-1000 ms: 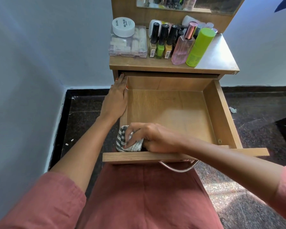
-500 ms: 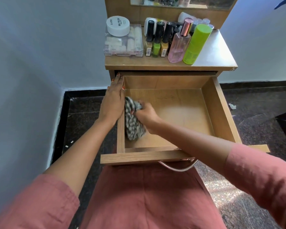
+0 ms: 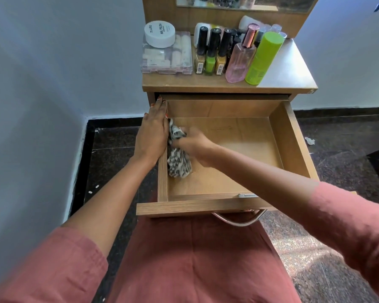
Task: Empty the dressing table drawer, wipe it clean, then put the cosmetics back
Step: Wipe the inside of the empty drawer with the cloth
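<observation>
Both hands work: left hand (image 3: 151, 136) flat, fingers straight, on the left wall of the drawer (image 3: 162, 184); right hand (image 3: 195, 147) clutches the cloth (image 3: 178, 165), now further back along that wall. Wiping continues; cosmetics (image 3: 239, 57) wait on top.

Fig.: person's clothing, head view. L sleeve (image 3: 53, 270) & R sleeve (image 3: 348, 232): plain dusty terracotta-pink woven fabric w/ slightly nubby texture. L cuff ends near elbow, R cuff part-way along forearm; forearms bare below cuffs. Lap garment (image 3: 195, 259): same colour & fabric, one vertical centre seam. L hand (image 3: 152, 136): nails (image 3: 159, 99) painted orange-red. R hand (image 3: 195, 147): nails hidden.
</observation>
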Motion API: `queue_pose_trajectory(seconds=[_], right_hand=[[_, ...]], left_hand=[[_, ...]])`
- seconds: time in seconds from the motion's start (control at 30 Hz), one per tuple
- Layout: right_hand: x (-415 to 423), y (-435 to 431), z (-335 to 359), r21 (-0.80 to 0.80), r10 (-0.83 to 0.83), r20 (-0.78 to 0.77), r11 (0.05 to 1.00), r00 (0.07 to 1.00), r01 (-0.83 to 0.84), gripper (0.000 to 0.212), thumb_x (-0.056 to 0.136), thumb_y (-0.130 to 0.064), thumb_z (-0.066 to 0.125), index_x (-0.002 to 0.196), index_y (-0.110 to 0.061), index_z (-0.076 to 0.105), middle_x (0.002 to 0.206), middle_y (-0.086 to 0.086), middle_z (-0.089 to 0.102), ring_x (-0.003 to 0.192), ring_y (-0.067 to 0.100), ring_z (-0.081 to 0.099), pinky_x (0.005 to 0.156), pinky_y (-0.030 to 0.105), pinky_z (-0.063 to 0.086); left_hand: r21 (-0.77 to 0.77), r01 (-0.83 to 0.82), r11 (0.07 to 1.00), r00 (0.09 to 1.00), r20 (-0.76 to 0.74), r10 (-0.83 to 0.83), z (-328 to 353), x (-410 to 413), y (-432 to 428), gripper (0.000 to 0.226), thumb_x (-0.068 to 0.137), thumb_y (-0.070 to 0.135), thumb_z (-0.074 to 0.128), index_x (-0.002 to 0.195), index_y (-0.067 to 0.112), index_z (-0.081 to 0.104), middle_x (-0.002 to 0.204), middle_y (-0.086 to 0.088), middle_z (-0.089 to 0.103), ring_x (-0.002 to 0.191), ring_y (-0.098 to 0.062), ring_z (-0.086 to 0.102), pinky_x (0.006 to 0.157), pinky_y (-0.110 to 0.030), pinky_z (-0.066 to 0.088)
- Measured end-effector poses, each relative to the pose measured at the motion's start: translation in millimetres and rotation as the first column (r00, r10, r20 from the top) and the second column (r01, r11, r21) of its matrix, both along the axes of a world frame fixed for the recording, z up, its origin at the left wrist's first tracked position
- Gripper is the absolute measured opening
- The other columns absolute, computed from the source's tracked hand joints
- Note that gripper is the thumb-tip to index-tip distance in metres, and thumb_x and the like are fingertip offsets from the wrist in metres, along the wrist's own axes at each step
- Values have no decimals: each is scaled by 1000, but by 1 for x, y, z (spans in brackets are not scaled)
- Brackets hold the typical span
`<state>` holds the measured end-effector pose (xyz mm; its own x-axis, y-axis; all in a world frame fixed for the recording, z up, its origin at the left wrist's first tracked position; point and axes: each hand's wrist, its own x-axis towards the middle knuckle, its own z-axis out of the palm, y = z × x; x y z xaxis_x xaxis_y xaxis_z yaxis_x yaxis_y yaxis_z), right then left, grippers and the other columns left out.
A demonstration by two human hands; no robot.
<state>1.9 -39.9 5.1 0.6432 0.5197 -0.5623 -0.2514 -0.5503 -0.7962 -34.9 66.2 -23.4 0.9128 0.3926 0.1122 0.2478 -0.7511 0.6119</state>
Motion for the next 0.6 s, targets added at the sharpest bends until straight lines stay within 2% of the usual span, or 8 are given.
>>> queue_pose_trajectory(seconds=[0.07, 0.17, 0.3, 0.33, 0.4, 0.5, 0.57, 0.6], right_hand=[[-12, -7, 0, -87, 94, -1, 992, 996, -93, 19, 85, -5, 56, 103, -3, 52, 95, 10, 61, 83, 19, 59, 71, 29, 53], [-22, -17, -2, -191, 228, -11, 955, 974, -226, 43, 80, -10, 62, 119, -1, 47, 108, 15, 60, 98, 27, 59, 85, 38, 53], [-17, -30, 16, -217, 357, 12, 913, 934, -346, 27, 81, -7, 58, 108, 0, 54, 88, 10, 62, 85, 24, 60, 59, 23, 51], [-13, -33, 22, -232, 405, 41, 893, 913, -386, 25, 82, -6, 56, 105, 0, 56, 86, 9, 62, 83, 24, 60, 56, 22, 51], [-6, -38, 30, -295, 559, 129, 810, 819, -507, 25, 81, -5, 54, 105, 0, 59, 88, 10, 63, 81, 24, 62, 60, 26, 53], [-9, -40, 26, -388, 800, 182, 592, 571, -706, 39, 75, 4, 48, 110, -1, 61, 95, 12, 65, 80, 23, 62, 65, 26, 57], [-17, -43, 13, -396, 869, 231, 494, 437, -774, 52, 68, 11, 42, 112, -4, 63, 110, 15, 65, 99, 29, 61, 85, 37, 53], [-21, -46, 9, -393, 877, 278, 475, 391, -787, 55, 66, 13, 41, 113, -6, 64, 115, 16, 64, 106, 30, 59, 91, 40, 49]], left_hand=[[51, -1, 999, 1000, -30, 2, 2, 1, -1, 44, 101, 16, 24, 144, 10, 26, 155, -7, 19, 144, -21, 16, 119, -36, 14], [98, -12, 995, 997, -74, 19, 4, 4, -4, 44, 101, 15, 23, 144, 8, 24, 155, -8, 17, 144, -23, 15, 117, -36, 14], [31, -41, 999, 990, -133, 45, 6, 5, -13, 47, 101, 17, 25, 146, 9, 19, 157, -6, 8, 143, -26, 16, 115, -42, 24], [15, -41, 999, 990, -134, 42, 6, 4, -16, 47, 100, 18, 25, 146, 9, 17, 157, -6, 7, 143, -26, 15, 115, -42, 24], [4, -40, 999, 991, -129, 41, 6, 2, -20, 48, 101, 18, 24, 147, 8, 14, 157, -7, 5, 144, -25, 11, 118, -40, 19], [17, -47, 999, 992, -117, 49, 5, -1, -22, 48, 101, 18, 23, 147, 8, 12, 157, -8, 4, 145, -24, 6, 120, -36, 10], [40, -53, 998, 992, -117, 57, 4, -2, -23, 48, 101, 19, 22, 147, 8, 11, 157, -8, 4, 145, -23, 5, 120, -35, 6], [54, -56, 997, 991, -120, 62, 4, -3, -24, 48, 101, 19, 22, 147, 8, 10, 157, -8, 4, 145, -23, 4, 120, -34, 5]])
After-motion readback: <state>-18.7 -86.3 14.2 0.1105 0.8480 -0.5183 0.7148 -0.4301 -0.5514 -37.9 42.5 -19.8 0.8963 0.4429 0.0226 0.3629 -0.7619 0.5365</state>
